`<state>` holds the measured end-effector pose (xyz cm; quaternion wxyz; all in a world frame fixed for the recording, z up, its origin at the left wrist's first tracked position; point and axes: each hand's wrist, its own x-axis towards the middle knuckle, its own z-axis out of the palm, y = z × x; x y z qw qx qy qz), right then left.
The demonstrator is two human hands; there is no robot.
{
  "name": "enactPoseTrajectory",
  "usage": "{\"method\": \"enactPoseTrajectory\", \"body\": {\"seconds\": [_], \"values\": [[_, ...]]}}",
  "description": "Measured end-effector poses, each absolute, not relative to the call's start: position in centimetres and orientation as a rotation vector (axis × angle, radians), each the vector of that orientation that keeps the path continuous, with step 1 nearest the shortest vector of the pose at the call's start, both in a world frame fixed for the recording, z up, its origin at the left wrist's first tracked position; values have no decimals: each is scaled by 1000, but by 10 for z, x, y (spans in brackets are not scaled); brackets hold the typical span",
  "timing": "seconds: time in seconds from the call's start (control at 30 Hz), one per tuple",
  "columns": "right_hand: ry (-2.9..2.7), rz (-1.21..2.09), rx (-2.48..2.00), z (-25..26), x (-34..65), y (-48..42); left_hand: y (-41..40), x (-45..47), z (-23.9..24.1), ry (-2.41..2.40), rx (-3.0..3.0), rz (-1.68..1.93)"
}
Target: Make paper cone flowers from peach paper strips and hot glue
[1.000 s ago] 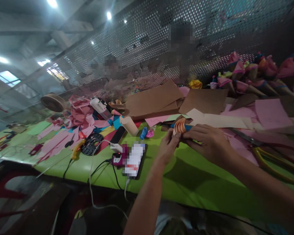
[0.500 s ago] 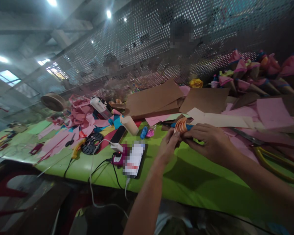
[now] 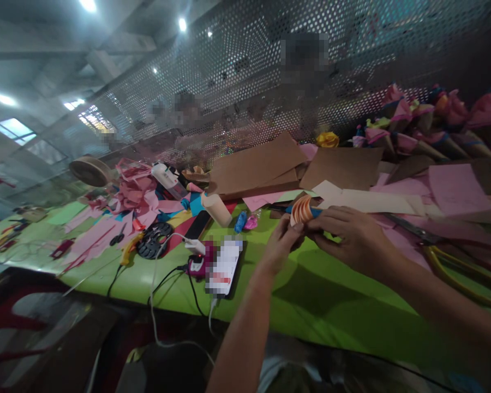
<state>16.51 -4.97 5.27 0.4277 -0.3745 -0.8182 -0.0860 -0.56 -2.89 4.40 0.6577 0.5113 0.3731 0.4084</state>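
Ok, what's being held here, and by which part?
A striped orange piece: left hand at its lower edge, right hand at its blue right end.

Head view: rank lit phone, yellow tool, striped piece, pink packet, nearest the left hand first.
1. Striped piece, touching the left hand
2. Pink packet, just left
3. Lit phone, left, nearer camera
4. Yellow tool, far left

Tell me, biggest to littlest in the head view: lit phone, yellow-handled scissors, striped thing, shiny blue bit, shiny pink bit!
1. Yellow-handled scissors
2. Lit phone
3. Striped thing
4. Shiny blue bit, shiny pink bit: too alike to rank
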Motion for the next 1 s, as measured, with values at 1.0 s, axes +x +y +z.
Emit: {"method": "enactPoseTrajectory", "body": {"seconds": [1.0], "values": [[-2118, -267, -845, 57, 170, -50, -22, -6, 36, 836, 1022, 809]]}}
